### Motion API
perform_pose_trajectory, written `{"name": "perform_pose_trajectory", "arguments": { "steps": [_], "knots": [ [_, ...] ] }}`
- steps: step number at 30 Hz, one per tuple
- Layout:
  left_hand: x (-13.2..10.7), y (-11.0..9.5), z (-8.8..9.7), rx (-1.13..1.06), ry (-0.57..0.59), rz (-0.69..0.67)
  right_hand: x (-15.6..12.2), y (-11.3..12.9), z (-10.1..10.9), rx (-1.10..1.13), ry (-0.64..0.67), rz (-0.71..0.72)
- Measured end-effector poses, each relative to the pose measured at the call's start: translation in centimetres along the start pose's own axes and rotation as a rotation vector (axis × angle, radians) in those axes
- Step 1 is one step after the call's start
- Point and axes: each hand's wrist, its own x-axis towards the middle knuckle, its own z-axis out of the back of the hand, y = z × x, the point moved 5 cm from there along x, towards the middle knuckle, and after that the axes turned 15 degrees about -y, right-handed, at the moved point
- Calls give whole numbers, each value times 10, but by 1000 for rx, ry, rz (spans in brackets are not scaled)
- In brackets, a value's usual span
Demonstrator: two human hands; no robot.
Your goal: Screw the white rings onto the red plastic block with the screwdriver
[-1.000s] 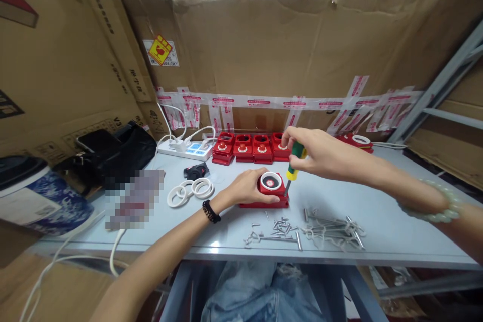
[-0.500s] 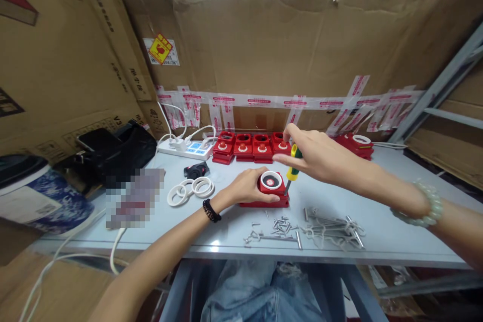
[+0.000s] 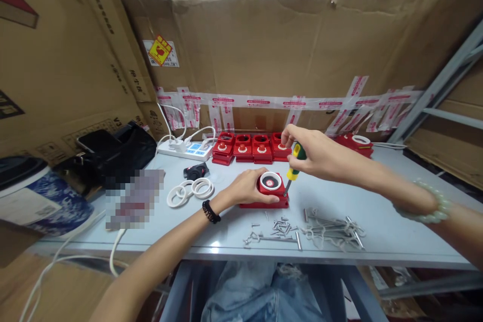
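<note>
A red plastic housing [image 3: 279, 192] with a white ring [image 3: 270, 180] around its dark round centre lies on the table before me. My left hand [image 3: 251, 186] grips it from the left side, thumb along the front. My right hand [image 3: 302, 148] is closed around the green and yellow handle of a screwdriver [image 3: 294, 168]. The shaft points down, and its tip meets the housing's right front corner; any screw under it is too small to make out. Several loose screws [image 3: 281, 226] lie in front of the housing, beside a thin metal rod with a crossbar [image 3: 277, 238].
More metal rods [image 3: 335, 229] lie tangled with white strings at the right. White rings [image 3: 190, 191] and a small black item [image 3: 196, 171] sit to the left. Behind stand several red housings [image 3: 242, 147], a power strip [image 3: 184, 150] and a cardboard wall [image 3: 256, 50].
My right hand's fingers have turned slightly on the screwdriver handle, its thumb now folded closer in. The left hand and the housing stay in place.
</note>
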Motion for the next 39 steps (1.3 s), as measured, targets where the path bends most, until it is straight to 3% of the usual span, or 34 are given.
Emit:
{"name": "perform_pose_trajectory", "arguments": {
  "steps": [7,12,16,21,27,32,39],
  "knots": [
    [-1,0,0,-13,-1,1,-1,-1,1,-98,14,-56],
    [-1,0,0,-22,0,4,-1,2,2,-11,63,-37],
    [0,1,0,-16,-2,3,0,1,3,-103,19,-61],
    [0,0,0,-18,-2,7,1,3,3,-9,40,-51],
    [0,0,0,-27,4,17,1,2,4,-92,-16,-42],
    [-1,1,0,-32,5,8,0,1,3,31,-7,-42],
    [0,0,0,-39,-6,13,-1,0,2,-44,-7,-36]
  ]
}}
